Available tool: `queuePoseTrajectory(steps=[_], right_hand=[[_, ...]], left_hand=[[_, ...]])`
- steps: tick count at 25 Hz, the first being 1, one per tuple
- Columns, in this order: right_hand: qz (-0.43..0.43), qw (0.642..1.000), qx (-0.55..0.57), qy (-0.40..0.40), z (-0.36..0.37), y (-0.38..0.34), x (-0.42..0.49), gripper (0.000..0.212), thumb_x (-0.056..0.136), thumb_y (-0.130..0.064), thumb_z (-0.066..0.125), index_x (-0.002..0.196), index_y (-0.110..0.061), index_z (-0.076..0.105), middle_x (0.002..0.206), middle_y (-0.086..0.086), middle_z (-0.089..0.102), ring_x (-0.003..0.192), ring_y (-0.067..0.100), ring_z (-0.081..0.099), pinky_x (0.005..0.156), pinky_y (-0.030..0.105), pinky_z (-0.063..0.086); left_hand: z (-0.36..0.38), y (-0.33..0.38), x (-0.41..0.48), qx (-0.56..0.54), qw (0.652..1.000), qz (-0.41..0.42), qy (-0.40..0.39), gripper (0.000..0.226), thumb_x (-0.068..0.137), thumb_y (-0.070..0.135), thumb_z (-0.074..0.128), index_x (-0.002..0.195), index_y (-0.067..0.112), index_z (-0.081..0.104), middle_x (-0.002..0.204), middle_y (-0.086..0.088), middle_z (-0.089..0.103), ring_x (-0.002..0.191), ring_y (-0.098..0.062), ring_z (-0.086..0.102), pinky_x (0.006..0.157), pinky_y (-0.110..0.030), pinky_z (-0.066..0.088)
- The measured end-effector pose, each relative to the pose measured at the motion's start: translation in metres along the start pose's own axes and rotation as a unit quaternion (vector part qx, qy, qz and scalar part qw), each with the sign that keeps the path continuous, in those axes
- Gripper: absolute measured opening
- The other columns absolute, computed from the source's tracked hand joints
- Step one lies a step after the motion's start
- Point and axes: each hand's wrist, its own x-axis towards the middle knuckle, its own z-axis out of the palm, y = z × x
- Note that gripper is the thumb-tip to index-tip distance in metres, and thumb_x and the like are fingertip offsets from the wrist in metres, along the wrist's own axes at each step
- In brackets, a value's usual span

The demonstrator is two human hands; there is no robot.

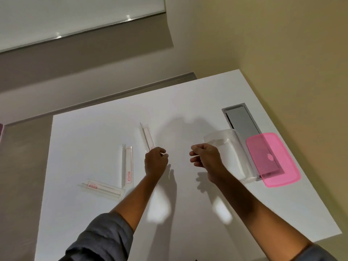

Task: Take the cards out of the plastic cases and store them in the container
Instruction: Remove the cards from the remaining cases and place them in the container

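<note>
White table [90, 140] across most of the view, far edge running beside a grey wall ledge, right edge slanting down toward the beige wall. Wide bare stretch of tabletop between and below the two forearms, nothing lying there. Three clear plastic cases along the left half: far case [147, 136] just beyond the left hand [155, 161], its near end touching or hidden behind the knuckles; middle case [127, 165] upright in the view with a red label; near case [102, 188] lying crosswise, its right end just beside the foot of the middle one. Clear container [228, 146] right of centre, just beyond the right hand [206, 158], its near-left corner covered by that hand. Pink lid [273, 160] near the right edge, lying partly over a grey cable hatch [242, 120] set in the tabletop.

Left fingers curled in, pressed together; whether pinching anything, cannot tell. Right fingers [195, 154] pinched on something thin and clear, too faint to name. Cards inside the cases hard to make out. Both grey sleeves [101, 236] cut off at the bottom.
</note>
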Motion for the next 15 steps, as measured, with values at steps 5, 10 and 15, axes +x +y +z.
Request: queuePoseTrajectory(steps=[5,10,15], right_hand=[[-0.005,0.995,-0.087,-0.048,0.083,0.016,0.013,0.010,0.096,-0.015,0.070,0.095,-0.008,0.077,0.095,0.015,0.081,0.070,0.019,0.075,0.071,0.036,0.065],[-0.053,0.977,-0.200,-0.056,0.156,0.030,0.037,0.026,0.094,-0.018,0.073,0.094,0.008,0.074,0.090,0.028,0.074,0.069,0.027,0.065,0.081,0.052,0.064],[-0.076,0.952,-0.294,-0.042,0.197,0.038,0.054,0.022,0.093,-0.015,0.070,0.076,-0.002,0.064,0.068,0.011,0.059,0.066,0.021,0.056,0.068,0.041,0.050]], left_hand=[[-0.029,-0.044,0.013,-0.037,0.998,-0.057,0.000,0.026,0.098,0.005,0.062,0.121,0.007,0.075,0.123,-0.011,0.077,0.115,-0.030,0.071,0.102,-0.040,0.058],[-0.037,-0.068,0.037,-0.068,0.992,-0.077,-0.075,0.027,0.091,-0.004,0.056,0.103,0.020,0.061,0.102,-0.002,0.058,0.099,-0.021,0.054,0.085,-0.035,0.043],[-0.038,-0.084,0.052,-0.113,0.984,-0.089,-0.104,0.045,0.099,-0.001,0.054,0.142,0.006,0.066,0.141,-0.010,0.068,0.130,-0.026,0.062,0.112,-0.041,0.051]])
